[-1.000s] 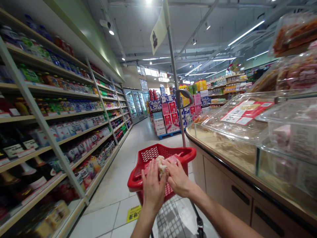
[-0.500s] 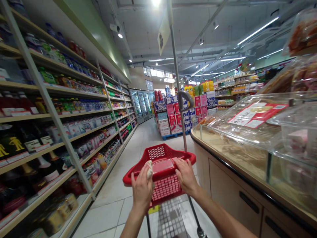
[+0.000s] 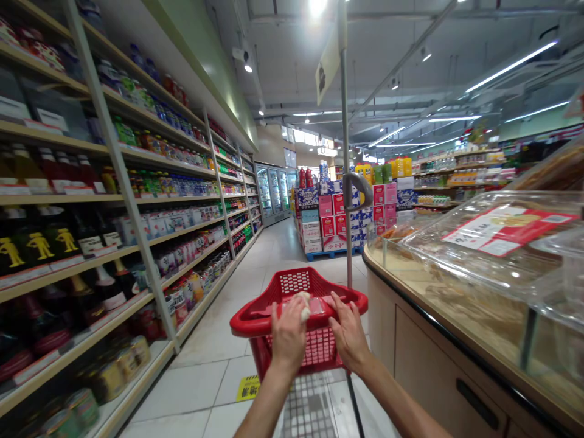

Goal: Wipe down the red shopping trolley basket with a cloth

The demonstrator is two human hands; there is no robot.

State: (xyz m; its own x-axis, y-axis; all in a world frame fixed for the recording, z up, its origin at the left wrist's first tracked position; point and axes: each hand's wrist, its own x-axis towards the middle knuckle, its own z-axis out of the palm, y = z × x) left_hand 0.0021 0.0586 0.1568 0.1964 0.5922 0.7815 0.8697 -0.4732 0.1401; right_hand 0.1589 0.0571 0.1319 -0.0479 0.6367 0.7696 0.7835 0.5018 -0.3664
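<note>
A red plastic shopping cart [image 3: 269, 327] stands before me, with a pale pink panel across its handle. My left hand [image 3: 289, 337] is closed around a crumpled white cloth or tissue [image 3: 305, 309] and rests over the middle of the handle. My right hand [image 3: 349, 334] grips the right part of the handle, its fingers laid over the bar and its thumb on the near side. The two hands are a short gap apart. Parts of the handle under the fingers are hidden.
Shelves of bottles and cans [image 3: 150, 249] line the left side. At right stands a wooden counter [image 3: 410, 322] with clear plastic food boxes [image 3: 460, 255]. Stacked drink cartons [image 3: 333, 219] stand ahead, near a metal pole [image 3: 345, 134]. A yellow floor sign [image 3: 247, 387] lies below the cart.
My left hand has slid rightward along the handle with the white cloth, closer to my right hand. The view has turned slightly left, and the yellow floor sign shows more fully.
</note>
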